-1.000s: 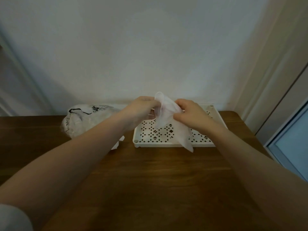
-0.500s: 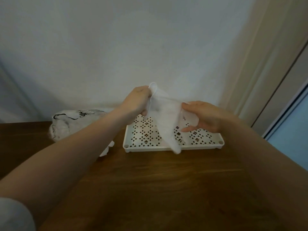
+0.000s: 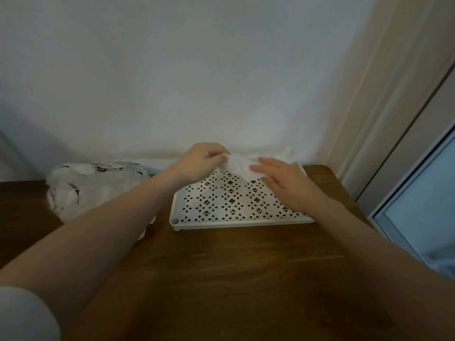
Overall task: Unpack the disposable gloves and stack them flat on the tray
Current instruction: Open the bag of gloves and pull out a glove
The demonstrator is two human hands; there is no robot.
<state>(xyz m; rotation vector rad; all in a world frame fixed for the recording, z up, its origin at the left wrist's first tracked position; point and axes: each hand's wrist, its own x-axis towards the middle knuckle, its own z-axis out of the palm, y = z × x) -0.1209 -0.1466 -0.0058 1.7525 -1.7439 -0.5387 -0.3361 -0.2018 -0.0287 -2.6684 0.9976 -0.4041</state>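
Observation:
A thin translucent white disposable glove (image 3: 240, 166) lies over the far part of the white perforated tray (image 3: 211, 222) on the wooden table. My left hand (image 3: 204, 159) pinches the glove's left end at the tray's far edge. With its fingers straight, my right hand (image 3: 283, 179) lies flat on the glove toward the tray's right side. A crumpled white plastic bag with black print (image 3: 91, 188) sits left of the tray; its contents are hidden.
The wooden table (image 3: 221, 279) stands against a white wall. Its right edge runs close to a door frame and a glass panel (image 3: 418, 205). Bare wood stretches between the tray and me.
The glove, held up in the air between both hands before, has come down onto the tray. My right hand has let go of its pinch and now lies flat on the glove.

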